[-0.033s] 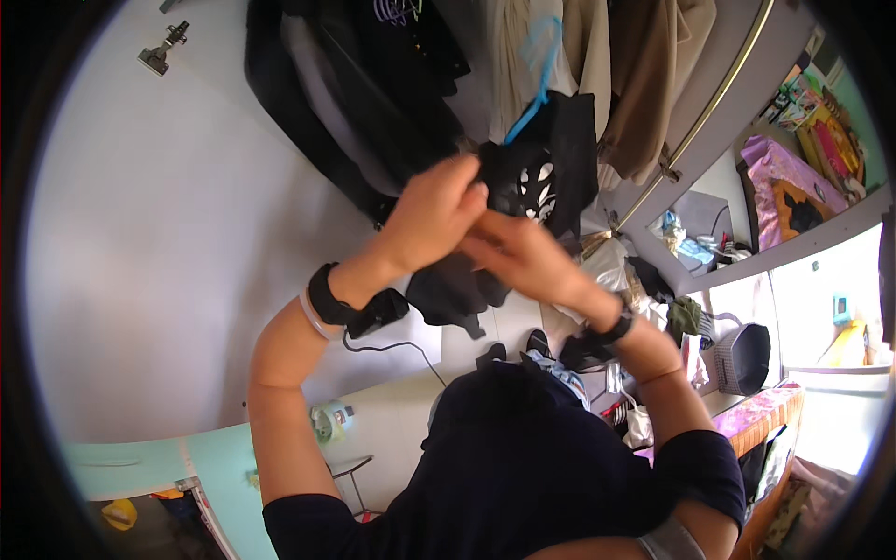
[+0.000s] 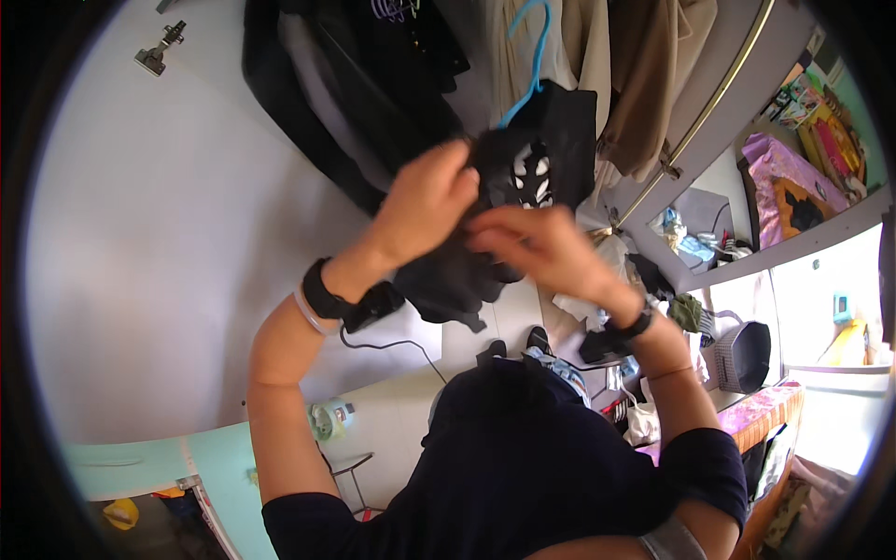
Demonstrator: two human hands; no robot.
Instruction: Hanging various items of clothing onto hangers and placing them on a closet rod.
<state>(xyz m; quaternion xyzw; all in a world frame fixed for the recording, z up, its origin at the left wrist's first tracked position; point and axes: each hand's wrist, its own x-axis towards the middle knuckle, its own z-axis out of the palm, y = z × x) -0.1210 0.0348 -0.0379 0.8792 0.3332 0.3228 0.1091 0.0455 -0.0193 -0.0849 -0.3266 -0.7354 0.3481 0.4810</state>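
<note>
A black shirt [image 2: 569, 149] with a white print hangs on a blue hanger [image 2: 540, 58] in front of me. Its lower part [image 2: 453, 285] droops beneath my hands in folds. My left hand [image 2: 425, 207] is closed at the shirt's left side, with the fingers curled toward the cloth. Just right of it and a little lower, my right hand [image 2: 549, 250] has its thumb and forefinger pinched at the shirt. Motion smears both sets of fingertips, so the exact hold is hard to see.
Dark clothes [image 2: 345, 103] hang at left and brown ones [image 2: 649, 84] at right. A metal-edged wardrobe door [image 2: 723, 103] stands on the right. A pale panel [image 2: 140, 233] with a hinge [image 2: 161, 51] fills the left. Piled clothes [image 2: 686, 317] and a grey basket [image 2: 744, 357] lie lower right.
My hands have drawn slightly apart, the right one moving right and the left one a little left. The blue hanger has shifted slightly, and the shirt's front has turned a little.
</note>
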